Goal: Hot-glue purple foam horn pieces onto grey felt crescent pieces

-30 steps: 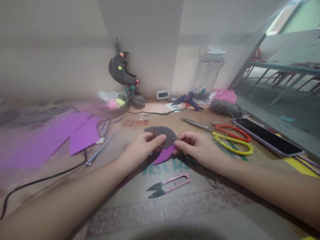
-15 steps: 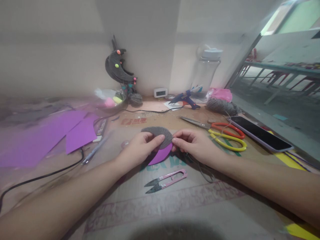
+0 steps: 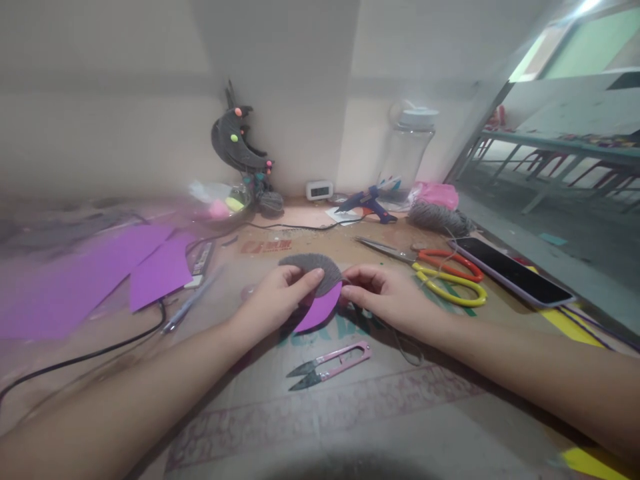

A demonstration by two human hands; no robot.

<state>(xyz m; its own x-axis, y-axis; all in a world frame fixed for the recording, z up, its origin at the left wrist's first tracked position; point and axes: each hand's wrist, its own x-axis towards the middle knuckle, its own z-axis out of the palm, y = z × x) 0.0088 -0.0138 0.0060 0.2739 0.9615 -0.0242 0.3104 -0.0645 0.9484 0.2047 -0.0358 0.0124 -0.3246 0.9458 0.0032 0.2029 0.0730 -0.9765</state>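
Note:
Between thumb and fingers, my left hand (image 3: 285,293) grips a rounded purple paper piece (image 3: 320,312). Grey yarn (image 3: 320,265) covers its upper part in close-laid strands, and the lower part shows bare purple. At the piece's right edge, my right hand (image 3: 383,290) is closed with fingers curled, pinching the grey yarn strand there. A loose yarn end (image 3: 413,357) trails below the right wrist onto the table. Pink-handled thread snips (image 3: 345,359) lie with blades apart, just below the hands.
Scissors (image 3: 450,277) with red and yellow handles and a phone (image 3: 515,270) lie right. Behind are a glue gun (image 3: 367,202), a grey yarn skein (image 3: 440,219), a small digital clock (image 3: 319,191) and a clear bottle (image 3: 407,150). Purple sheets (image 3: 160,270) and a pen (image 3: 193,300) lie left.
My right fingers have shifted slightly along the right edge, and more of the purple lower part shows. The left hand keeps its grip. The view has tilted a little.

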